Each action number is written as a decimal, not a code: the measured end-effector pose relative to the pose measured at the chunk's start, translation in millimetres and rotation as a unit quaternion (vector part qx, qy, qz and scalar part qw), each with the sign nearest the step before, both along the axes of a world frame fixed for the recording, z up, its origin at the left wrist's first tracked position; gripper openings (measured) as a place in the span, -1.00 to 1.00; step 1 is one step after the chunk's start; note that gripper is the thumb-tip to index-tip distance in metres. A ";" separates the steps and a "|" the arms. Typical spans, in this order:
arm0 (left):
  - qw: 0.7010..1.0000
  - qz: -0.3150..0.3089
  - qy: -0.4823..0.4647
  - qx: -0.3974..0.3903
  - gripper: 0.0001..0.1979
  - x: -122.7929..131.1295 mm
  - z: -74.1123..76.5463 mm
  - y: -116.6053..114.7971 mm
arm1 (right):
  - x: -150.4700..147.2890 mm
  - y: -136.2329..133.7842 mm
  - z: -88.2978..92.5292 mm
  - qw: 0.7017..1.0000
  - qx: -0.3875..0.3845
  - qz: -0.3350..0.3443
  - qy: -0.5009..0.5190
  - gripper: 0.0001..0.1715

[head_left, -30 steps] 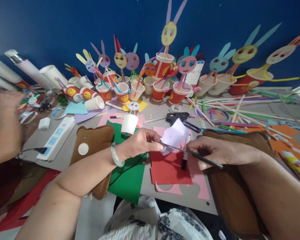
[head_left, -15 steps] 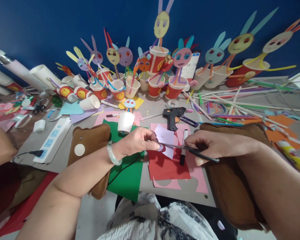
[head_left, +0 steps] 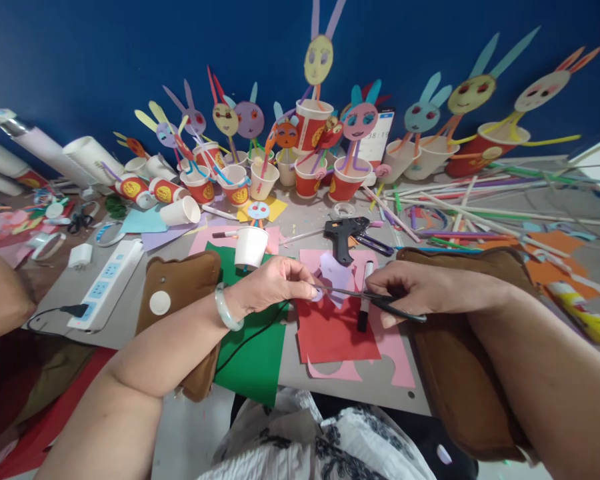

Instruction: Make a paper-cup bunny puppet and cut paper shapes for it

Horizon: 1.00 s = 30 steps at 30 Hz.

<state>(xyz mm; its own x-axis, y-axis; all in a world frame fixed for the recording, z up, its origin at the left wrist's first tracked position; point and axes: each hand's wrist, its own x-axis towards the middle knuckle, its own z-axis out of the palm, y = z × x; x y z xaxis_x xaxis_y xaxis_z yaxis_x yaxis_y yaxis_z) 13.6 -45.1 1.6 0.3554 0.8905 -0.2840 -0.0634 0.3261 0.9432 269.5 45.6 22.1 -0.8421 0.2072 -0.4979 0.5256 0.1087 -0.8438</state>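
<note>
My left hand (head_left: 287,285), a jade-coloured bangle at its wrist, pinches a small piece of light purple paper (head_left: 317,293). My right hand (head_left: 405,287) grips black-handled scissors (head_left: 395,307), whose blades point left and reach the small piece. Behind the blades is a larger light purple paper scrap (head_left: 336,273), apart from my left fingers. Below lie a sheet of red paper (head_left: 337,340), cut pink paper (head_left: 400,363) and a black-and-white marker (head_left: 364,310). Left of them is green paper (head_left: 253,363), with a white paper cup (head_left: 251,248) at its far end.
A black glue gun (head_left: 344,233) lies beyond my hands. Paper cups with paper rabbit figures (head_left: 350,175) line the blue wall. Brown cushions (head_left: 180,293) lie under both arms. A power strip (head_left: 105,280) is at left, coloured sticks (head_left: 465,207) at right. Another person's arm (head_left: 0,287) enters at left.
The larger purple scrap has come away from my left fingers and dropped slightly, leaving a small piece pinched there. The scissors have moved slightly left. The view has shifted a little.
</note>
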 end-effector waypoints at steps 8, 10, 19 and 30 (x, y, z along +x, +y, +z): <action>0.999 0.036 0.003 -0.008 -0.79 2.4 -3.4 2.0 | -6.0 2.7 -17.7 0.975 0.178 -0.103 0.083 -0.42; 0.999 0.041 0.012 -0.005 -0.80 3.6 -4.6 1.6 | -11.1 0.3 -22.0 0.946 0.259 -0.150 0.120 -0.46; 0.998 0.052 0.019 -0.006 -0.73 11.7 -3.6 -4.3 | -30.6 -12.4 -38.5 0.859 0.478 -0.138 0.117 -0.77; 0.997 -0.023 0.077 0.019 -0.82 11.4 -6.9 -7.5 | -35.0 -16.3 -41.7 0.834 0.532 -0.106 0.097 -0.77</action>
